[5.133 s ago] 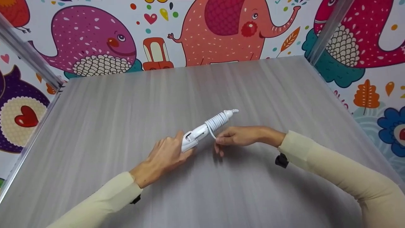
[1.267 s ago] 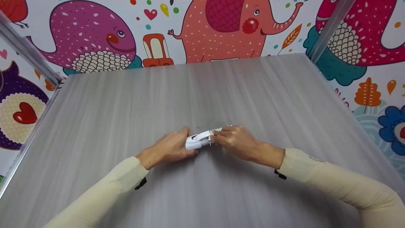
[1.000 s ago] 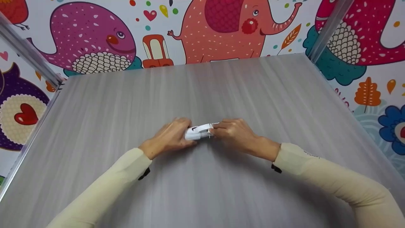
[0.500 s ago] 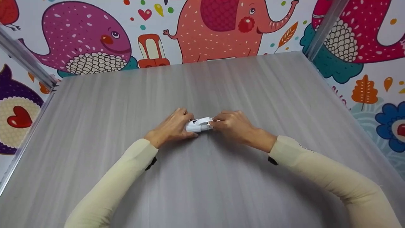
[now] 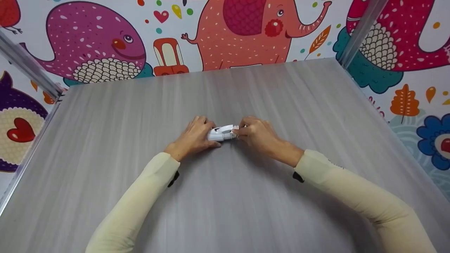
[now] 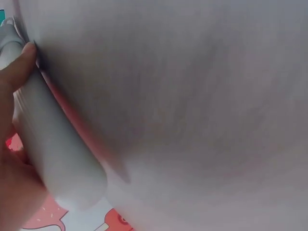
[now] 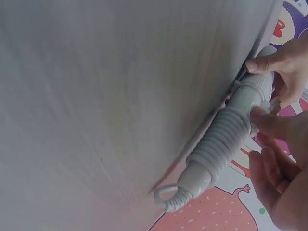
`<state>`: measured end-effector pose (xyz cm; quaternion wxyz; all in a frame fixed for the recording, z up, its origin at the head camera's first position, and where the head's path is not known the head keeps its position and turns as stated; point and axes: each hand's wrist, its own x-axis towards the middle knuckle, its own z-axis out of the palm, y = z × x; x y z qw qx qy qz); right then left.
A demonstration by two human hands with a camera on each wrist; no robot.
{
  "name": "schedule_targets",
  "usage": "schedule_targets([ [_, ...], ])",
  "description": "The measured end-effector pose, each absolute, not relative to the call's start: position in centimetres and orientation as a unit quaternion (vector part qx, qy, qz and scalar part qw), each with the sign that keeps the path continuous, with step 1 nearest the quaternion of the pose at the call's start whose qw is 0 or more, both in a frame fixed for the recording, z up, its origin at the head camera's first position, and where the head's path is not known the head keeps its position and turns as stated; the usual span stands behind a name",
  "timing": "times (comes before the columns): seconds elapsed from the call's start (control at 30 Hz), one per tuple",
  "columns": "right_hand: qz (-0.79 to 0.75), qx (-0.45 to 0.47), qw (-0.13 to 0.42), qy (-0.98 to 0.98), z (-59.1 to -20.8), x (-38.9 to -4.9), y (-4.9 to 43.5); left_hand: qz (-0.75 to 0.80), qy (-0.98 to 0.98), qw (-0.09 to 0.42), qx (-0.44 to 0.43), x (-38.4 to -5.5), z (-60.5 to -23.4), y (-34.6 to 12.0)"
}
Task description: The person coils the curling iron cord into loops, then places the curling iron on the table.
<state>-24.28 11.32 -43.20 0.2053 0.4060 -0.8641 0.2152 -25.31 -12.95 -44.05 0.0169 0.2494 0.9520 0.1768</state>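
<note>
A white curling iron (image 5: 220,134) with a lever on top is held low over the table at its middle, lying nearly crosswise. My left hand (image 5: 197,134) grips its barrel end, thumb along the near side. In the left wrist view the smooth rounded barrel (image 6: 65,144) shows beside the thumb. White power cord (image 7: 219,139) is wound in tight coils round the handle in the right wrist view. Beside the lever, my right hand (image 5: 259,135) pinches the cord's end; its fingers mostly hide this end, so its shape is unclear.
The grey wood-grain table (image 5: 225,196) stretches around both hands. Behind it stands a wall (image 5: 246,35) printed with cartoon animals. Metal posts (image 5: 30,65) rise at the table's back corners.
Earlier the right hand held a loose length of cord beside the coils; now it pinches the cord's end near the lever. Both hands and the iron have moved farther from me, and the iron lies more crosswise.
</note>
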Motion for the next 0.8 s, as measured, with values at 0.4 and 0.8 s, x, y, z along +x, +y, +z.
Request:
schedule_targets([
  [0.4,0.229,0.393,0.198,-0.868,-43.7,-24.1,11.7,0.225,0.943,0.035,0.241,-24.6,-42.9,-14.3],
  [0.8,0.251,0.422,0.177,-0.853,-43.3,-24.5,10.8,0.245,0.933,0.009,0.263,-24.4,-42.9,-14.5],
])
